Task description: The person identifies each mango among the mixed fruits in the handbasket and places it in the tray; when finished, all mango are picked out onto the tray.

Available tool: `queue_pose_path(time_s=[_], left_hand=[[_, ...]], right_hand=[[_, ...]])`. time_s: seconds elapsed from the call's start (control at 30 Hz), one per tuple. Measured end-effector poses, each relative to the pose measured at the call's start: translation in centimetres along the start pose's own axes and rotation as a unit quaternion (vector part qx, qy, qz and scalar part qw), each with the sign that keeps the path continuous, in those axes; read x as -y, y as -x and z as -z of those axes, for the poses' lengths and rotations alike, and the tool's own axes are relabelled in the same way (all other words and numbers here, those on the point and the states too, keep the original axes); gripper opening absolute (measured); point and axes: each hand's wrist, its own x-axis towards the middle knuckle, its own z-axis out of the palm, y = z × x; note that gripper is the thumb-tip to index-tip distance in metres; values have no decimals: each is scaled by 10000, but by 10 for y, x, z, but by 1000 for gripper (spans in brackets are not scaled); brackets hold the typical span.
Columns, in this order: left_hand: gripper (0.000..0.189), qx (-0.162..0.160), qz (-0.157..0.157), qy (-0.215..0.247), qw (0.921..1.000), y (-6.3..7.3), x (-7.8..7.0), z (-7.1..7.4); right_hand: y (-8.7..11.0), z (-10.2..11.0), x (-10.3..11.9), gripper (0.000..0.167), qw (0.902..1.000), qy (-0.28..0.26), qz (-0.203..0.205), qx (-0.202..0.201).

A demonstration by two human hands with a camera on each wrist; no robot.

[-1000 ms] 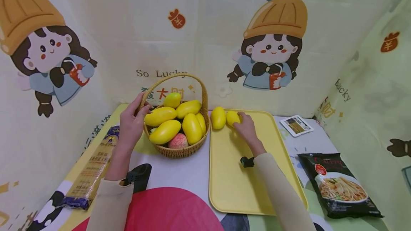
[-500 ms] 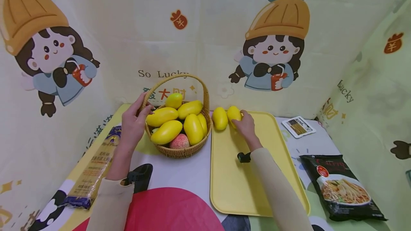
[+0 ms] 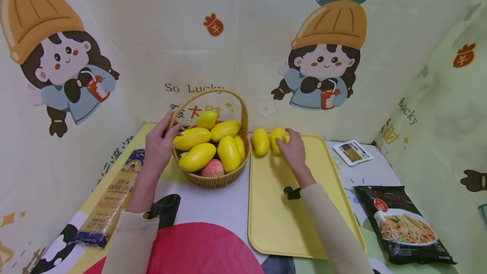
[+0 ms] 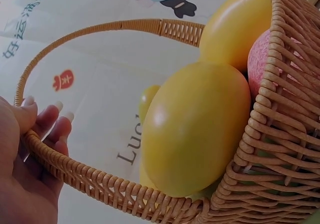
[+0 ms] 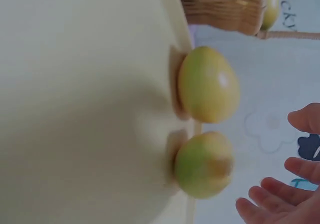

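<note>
My left hand [image 3: 160, 143] grips the left side of a wicker basket's handle [image 4: 95, 179], with thumb and fingers round it. Several yellow mangoes and a pinkish peach [image 3: 212, 168] fill the basket [image 3: 214, 182]. On the yellow tray [image 3: 281, 219], at its far left corner, two more mangoes lie side by side: the left mango [image 3: 260, 142] and the right mango [image 3: 277, 134]. My right hand [image 3: 295, 151] is just beside the right mango, fingers spread. In the right wrist view a gap shows between those fingers [image 5: 272, 199] and the fruit, and nothing is held.
Left of the basket lies a long pasta packet [image 3: 112, 200]. Right of the tray are a small white packet [image 3: 352, 152] and a black noodle bag [image 3: 405, 225]. A printed cloth wall [image 3: 251, 45] rises close behind the basket and tray.
The right mango was shifted slightly farther back beside the left mango, and my right hand has let go of it and drawn off a little. My left hand keeps its grip on the handle.
</note>
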Motion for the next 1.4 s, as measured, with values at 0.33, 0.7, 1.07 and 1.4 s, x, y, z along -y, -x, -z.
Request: queue_pose_path(time_s=[0.33, 0.7, 1.07, 1.4], left_hand=[[48, 27, 23, -55, 10000, 1, -3, 2], [48, 60, -49, -32, 10000, 1, -8, 4], [44, 447, 293, -229, 9983, -6, -20, 11], [47, 262, 338, -268, 9987, -14, -25, 9]], right_hand=[[23, -3, 36, 57, 9927, -634, 978, 309], [52, -32, 78, 59, 9749, -391, 1894, 1103], [66, -61, 98, 68, 9662, 248, 1967, 1650], [70, -73, 106, 71, 9722, 446, 1867, 1338]])
